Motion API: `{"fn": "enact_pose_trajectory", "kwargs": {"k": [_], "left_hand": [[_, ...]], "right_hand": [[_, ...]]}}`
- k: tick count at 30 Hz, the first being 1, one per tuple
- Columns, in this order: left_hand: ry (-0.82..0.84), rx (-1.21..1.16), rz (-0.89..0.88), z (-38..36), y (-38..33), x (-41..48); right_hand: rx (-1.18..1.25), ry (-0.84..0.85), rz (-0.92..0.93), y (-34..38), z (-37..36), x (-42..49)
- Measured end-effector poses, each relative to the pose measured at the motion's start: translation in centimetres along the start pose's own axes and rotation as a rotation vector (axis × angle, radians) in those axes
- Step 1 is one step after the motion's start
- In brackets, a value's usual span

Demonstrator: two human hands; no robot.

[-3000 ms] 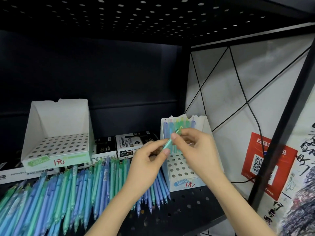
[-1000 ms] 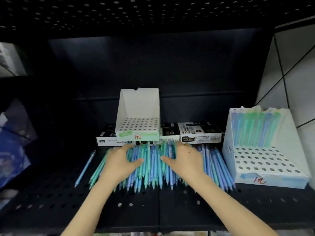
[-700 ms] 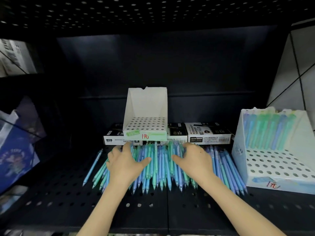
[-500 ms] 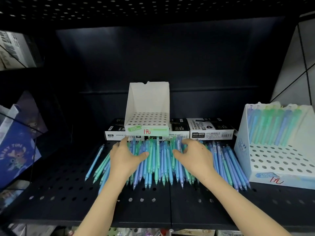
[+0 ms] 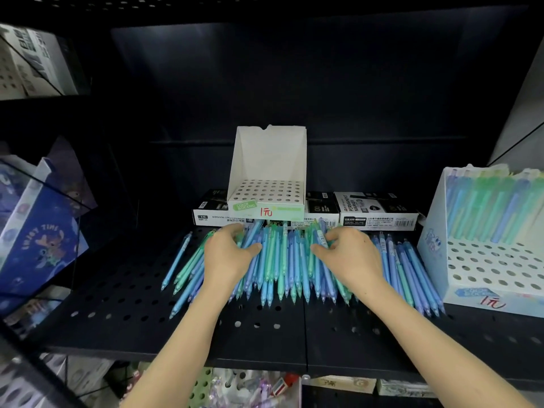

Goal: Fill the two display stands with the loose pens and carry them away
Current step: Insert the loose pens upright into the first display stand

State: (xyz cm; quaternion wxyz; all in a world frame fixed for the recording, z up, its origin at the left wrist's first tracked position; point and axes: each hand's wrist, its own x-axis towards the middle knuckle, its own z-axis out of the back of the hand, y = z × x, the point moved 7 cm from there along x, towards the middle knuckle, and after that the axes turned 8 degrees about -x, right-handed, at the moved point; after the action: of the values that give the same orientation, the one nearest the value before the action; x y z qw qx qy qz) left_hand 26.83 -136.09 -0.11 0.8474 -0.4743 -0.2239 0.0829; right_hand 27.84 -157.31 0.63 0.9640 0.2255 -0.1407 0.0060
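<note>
My left hand [image 5: 228, 262] and right hand [image 5: 351, 259] rest on the loose pens [image 5: 290, 266] mid-shelf [image 5: 117, 313], fingers curled loosely around a bunch; one stand [image 5: 269, 172] sits behind, another stand [image 5: 488, 248] at the right edge.

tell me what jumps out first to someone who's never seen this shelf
A wide spread of loose blue and green pens lies across the middle of the dark shelf, with the left hand and right hand resting on it. Behind stands an empty white display stand; a partly filled display stand sits at right.
</note>
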Motion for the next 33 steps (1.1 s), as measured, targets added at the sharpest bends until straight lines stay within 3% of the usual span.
{"fn": "enact_pose_trajectory", "kwargs": {"k": [4,9,19,33], "left_hand": [[-0.009,-0.089,0.017,0.4,0.2,0.2],[0.02,0.009,-0.043,0.6,-0.2,0.2],[0.371,0.321,-0.151,0.2,0.4,1.5],[0.522,0.56,-0.17,0.9,-2.1,2.4]], "right_hand": [[-0.005,0.05,-0.007,-0.2,0.0,0.4],[0.033,0.157,0.003,0.0,-0.4,0.2],[0.252,0.167,-0.041,-0.9,-0.7,0.3],[0.416,0.192,-0.098,-1.4,-0.7,0.3]]}}
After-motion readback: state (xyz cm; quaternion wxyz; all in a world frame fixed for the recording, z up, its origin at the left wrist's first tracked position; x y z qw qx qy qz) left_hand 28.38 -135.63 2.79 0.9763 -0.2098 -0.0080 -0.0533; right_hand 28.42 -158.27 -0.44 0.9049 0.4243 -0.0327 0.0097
